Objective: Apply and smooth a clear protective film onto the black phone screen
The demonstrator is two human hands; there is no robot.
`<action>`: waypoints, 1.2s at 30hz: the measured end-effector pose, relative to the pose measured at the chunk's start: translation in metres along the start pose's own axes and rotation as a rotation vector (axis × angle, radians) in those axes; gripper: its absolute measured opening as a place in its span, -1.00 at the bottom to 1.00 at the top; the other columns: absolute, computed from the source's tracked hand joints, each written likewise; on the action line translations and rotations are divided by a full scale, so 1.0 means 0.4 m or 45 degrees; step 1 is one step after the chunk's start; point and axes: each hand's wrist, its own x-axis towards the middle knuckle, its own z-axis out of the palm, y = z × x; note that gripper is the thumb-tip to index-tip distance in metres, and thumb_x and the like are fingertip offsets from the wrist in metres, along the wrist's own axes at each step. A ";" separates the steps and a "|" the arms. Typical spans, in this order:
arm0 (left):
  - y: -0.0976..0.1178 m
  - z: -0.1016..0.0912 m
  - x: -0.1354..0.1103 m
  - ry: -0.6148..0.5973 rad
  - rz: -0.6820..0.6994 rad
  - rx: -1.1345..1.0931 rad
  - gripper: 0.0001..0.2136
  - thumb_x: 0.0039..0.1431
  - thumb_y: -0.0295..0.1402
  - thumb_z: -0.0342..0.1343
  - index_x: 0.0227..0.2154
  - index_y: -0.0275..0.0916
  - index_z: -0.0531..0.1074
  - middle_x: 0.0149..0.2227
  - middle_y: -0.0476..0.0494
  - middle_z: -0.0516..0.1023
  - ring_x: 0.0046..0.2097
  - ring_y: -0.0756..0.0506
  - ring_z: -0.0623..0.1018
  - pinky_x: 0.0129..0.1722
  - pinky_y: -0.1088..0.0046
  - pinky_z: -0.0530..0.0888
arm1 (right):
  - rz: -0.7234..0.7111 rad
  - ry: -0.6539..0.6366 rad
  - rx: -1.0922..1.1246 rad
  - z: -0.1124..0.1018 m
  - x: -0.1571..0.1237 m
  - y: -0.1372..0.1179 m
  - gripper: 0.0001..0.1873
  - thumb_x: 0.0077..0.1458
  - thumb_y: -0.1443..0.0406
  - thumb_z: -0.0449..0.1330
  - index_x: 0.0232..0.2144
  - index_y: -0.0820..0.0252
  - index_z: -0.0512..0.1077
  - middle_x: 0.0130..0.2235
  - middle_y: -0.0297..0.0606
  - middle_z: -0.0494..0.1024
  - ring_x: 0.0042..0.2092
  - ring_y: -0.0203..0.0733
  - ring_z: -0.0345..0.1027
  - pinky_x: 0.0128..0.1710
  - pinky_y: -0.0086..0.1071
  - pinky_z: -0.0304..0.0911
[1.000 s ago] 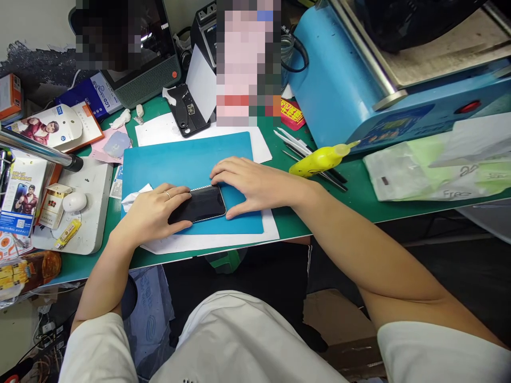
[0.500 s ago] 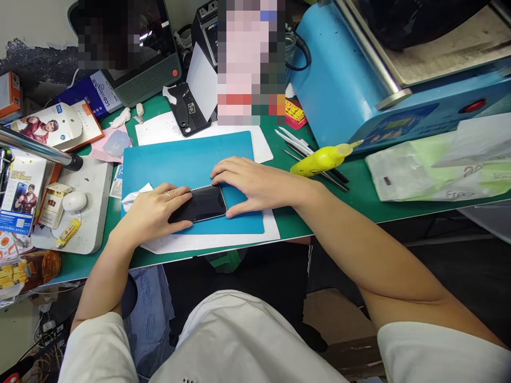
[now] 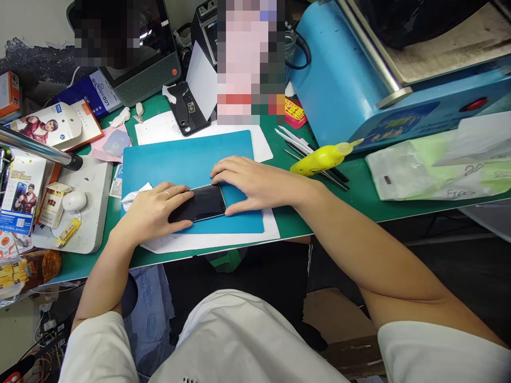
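A smartphone [image 3: 208, 202] with a dark screen lies face up on a blue mat [image 3: 187, 151], slightly tilted to the mat's edges. My left hand [image 3: 157, 210], a ring on one finger, grips its left end, fingers over the upper part of the screen and thumb at the lower edge. At the right end, my right hand [image 3: 249, 186] holds the phone between fingers on the upper edge and a thumb at the lower right corner. A crumpled white tissue [image 3: 136, 196] sits just behind my left hand. White paper [image 3: 215, 242] sticks out under the mat.
On the right are a yellow squeeze bottle [image 3: 321, 159] over several thin tools, a large blue machine [image 3: 331, 74] and a plastic packet [image 3: 435, 165]. Boxes [image 3: 48, 125] and a white tray [image 3: 93, 213] crowd the left. A black phone part [image 3: 187, 109] lies behind the mat.
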 end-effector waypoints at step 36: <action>0.004 -0.004 0.004 -0.022 0.010 0.007 -0.57 0.48 -0.07 0.19 0.24 -0.19 0.59 0.29 -0.32 0.66 0.10 -0.34 0.68 -0.07 0.12 0.67 | 0.062 0.153 -0.110 0.015 0.024 -0.024 -0.63 0.53 0.14 0.06 -0.01 0.18 0.62 0.10 0.07 0.65 0.14 0.21 0.49 0.18 0.14 0.39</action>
